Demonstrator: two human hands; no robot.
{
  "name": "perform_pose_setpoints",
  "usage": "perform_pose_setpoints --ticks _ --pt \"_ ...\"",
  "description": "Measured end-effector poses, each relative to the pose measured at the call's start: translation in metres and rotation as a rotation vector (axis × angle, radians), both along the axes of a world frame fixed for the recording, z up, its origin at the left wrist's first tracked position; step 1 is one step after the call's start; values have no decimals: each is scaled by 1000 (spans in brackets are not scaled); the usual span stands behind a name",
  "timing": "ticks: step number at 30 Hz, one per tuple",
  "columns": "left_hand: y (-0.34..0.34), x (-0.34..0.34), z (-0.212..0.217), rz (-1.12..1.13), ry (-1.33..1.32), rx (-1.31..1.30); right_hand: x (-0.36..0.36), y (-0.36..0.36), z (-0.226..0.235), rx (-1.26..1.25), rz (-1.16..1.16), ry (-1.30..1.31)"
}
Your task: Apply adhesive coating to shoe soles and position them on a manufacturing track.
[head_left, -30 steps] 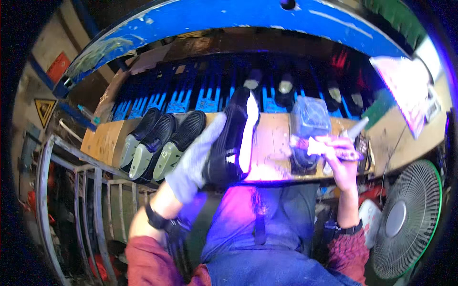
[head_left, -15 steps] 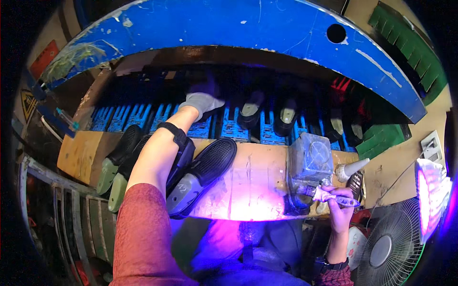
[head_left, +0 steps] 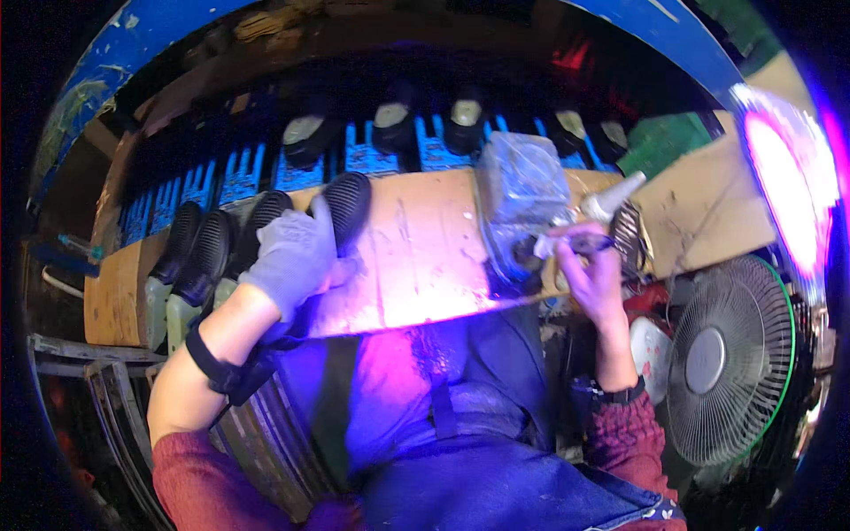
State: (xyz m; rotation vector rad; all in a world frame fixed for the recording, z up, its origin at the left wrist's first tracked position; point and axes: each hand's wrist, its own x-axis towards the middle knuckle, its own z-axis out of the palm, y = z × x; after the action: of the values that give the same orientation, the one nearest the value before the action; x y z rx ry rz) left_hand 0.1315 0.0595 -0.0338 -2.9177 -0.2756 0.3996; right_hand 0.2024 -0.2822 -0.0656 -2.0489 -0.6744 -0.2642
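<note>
Now the gloved left hand (head_left: 297,257) lies spread over a black shoe (head_left: 341,205), fingers loosely curled on it.

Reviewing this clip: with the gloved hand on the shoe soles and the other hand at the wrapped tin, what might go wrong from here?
The grey-gloved left hand rests on a row of black ridged shoe soles lying close together on the wooden bench; pulling one may drag its neighbours. The bare right hand holds a small brush-like tool beside the plastic-wrapped tin near the bench's front edge, so the tin might get knocked off. The purple glare may hide detail.
</note>
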Motion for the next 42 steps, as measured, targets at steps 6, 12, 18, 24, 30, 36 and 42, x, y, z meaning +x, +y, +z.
perform_pose_setpoints --ticks 6,12,18,24,30,36,42 --pt "-34 -18 1 -43 11 4 -2 -5 -5 -223 54 -33" --pt "-15 -12 24 11 237 -213 -3 -7 -9 -213 141 -50" --pt "17 -15 20 192 -370 -550 -6 -9 0 -178 172 -84" --pt "-18 -63 -24 -51 -888 -922 -18 -16 -29 -28 -80 -23" --pt "-53 -124 -74 -458 -954 -640 -51 11 -37 600 -141 389" --pt "-57 -147 -101 -395 -886 -712 -40 121 -22 658 172 517" --pt "-55 -156 -107 -358 -804 -789 -37 143 -20 251 182 595"
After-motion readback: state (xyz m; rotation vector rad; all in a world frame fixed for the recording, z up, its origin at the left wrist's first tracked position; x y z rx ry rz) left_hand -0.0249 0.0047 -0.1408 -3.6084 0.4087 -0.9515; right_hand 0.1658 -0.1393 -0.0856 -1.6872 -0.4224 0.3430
